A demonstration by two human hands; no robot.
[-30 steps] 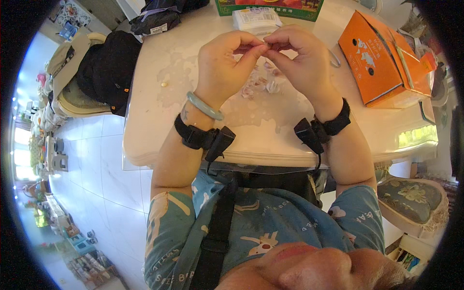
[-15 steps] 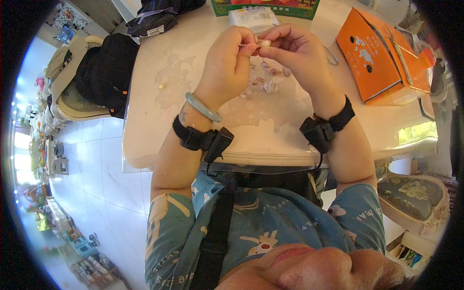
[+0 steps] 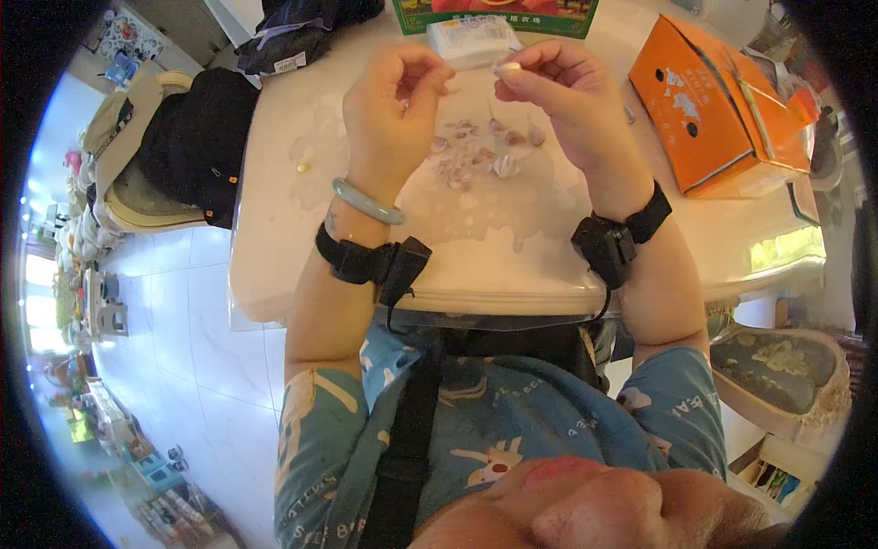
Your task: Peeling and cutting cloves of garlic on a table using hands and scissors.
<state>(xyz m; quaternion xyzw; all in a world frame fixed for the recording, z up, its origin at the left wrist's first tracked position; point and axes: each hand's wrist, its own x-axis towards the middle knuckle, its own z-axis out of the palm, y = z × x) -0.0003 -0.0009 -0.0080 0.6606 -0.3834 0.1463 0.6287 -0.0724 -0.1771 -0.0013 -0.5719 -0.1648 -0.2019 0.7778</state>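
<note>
My right hand pinches a pale garlic clove between thumb and fingertips, above the far part of the table. Apart from it, to the left, my left hand is raised with its fingers curled together. Whether a scrap of skin is in that pinch cannot be made out. Between and below the hands lie several unpeeled garlic cloves and loose papery garlic skins. One small peeled clove rests alone on the left side of the table.
The cream table has wet patches under its clear cover. An orange box stands at the right. A white packet and a green box are at the back. Black bags lie at the far left corner, near a chair with black cloth.
My hands have parted: the left has moved left, away from the clove. The clove stays in my right hand's pinch. More of the cloves and skins on the table now shows.
</note>
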